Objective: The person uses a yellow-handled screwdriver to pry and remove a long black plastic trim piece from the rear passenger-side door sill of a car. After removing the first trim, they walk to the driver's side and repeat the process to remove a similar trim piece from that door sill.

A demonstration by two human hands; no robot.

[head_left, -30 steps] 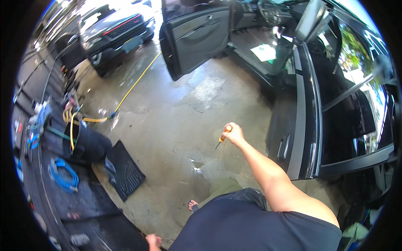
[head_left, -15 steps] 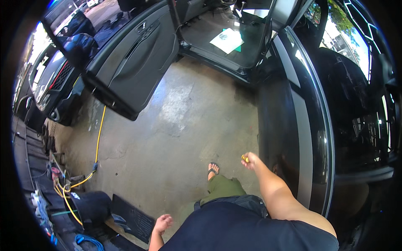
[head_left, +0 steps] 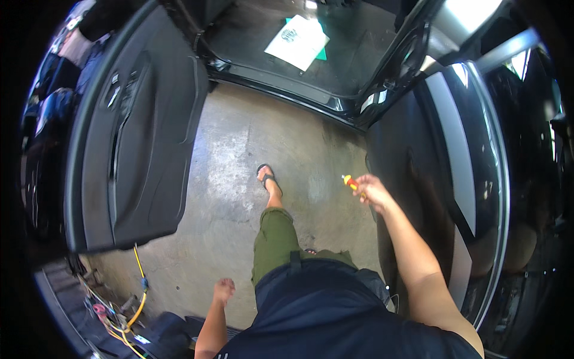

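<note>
My right hand [head_left: 375,192] is closed around a small screwdriver [head_left: 351,183] with a red and yellow handle. Its short metal tip points away to the left, above the concrete floor. Down at my left side hangs my left hand [head_left: 223,291], its fingers loosely curled and slightly blurred, with nothing seen in it. Ahead of me is the open doorway of a dark vehicle, where a white printed paper sheet [head_left: 298,43] lies on a green one [head_left: 323,52] on the cabin floor. Both hands are apart from the vehicle.
An open front door [head_left: 152,137] stands on the left, with a dark rear door [head_left: 412,161] close on the right. The door sill [head_left: 281,93] crosses ahead. A yellow cable [head_left: 139,260] runs along the floor at lower left, beside a cluster of cords and tools.
I have stepped forward, and the doorway and open door are nearer. My right hand has moved forward with the screwdriver, which shows more clearly. My left hand has swung slightly forward.
</note>
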